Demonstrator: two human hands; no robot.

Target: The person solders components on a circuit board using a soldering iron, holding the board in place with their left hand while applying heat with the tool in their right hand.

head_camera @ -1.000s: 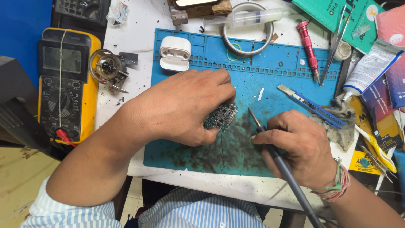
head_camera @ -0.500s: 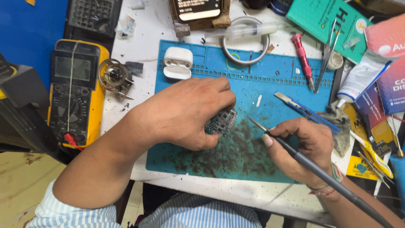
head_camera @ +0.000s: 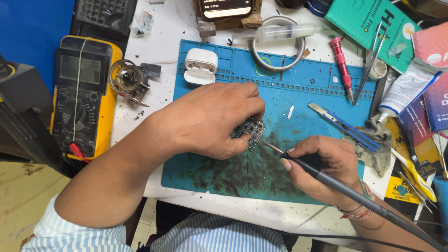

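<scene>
Across the white worktop [head_camera: 163,46] lies the blue work mat [head_camera: 298,98], its near half darkened with sooty residue and specks. Left of it I note a yellow multimeter [head_camera: 84,93]; beyond it a white earbud case [head_camera: 200,66] stands open, with a syringe [head_camera: 275,32] resting over a grey ring [head_camera: 278,49], a red screwdriver [head_camera: 341,65] and tweezers [head_camera: 368,65] toward the far right.

Over the mat's middle, my left hand [head_camera: 205,121] has its fingers closed on a small circuit board [head_camera: 249,132], held tilted just above the mat. My right hand [head_camera: 322,168] has its fingers wrapped, pen-fashion, round a dark soldering iron [head_camera: 322,175], whose cable runs off to the lower right; its thin metal tip comes just beside the board's near edge, and I cannot tell whether it touches.

I judge the rework as in mid-course: the board is gripped and the tip is brought up to it, but the pictures show neither a finished joint nor how much is left to do.

The board is small, dark and crowded with tiny components, mostly hidden by my fingers.
</scene>
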